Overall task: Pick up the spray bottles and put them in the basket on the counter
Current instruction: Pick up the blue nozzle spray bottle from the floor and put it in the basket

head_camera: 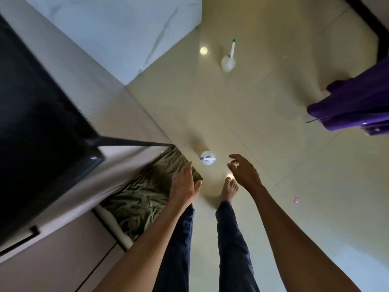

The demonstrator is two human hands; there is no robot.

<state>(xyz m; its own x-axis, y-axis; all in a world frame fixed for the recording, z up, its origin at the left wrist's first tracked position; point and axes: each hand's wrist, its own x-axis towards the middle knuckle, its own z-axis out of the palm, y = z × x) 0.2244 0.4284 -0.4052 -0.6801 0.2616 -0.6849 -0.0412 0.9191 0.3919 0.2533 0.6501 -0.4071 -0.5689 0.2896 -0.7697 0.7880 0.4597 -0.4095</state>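
Home interior: glossy beige tiled floor (273,186), white marble-pattern wall (117,28), pale cabinet fronts with dark handle (31,234), crumpled olive floor mat (145,192), bare foot (229,187).

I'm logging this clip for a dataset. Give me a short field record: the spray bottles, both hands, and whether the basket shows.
near bottle: spray bottle with blue nozzle, upright on the floor, between the hands
far bottle: spray bottle with green nozzle, upright, farther off
left hand: open, empty
right hand: open, fingers curled, empty
basket: not in view
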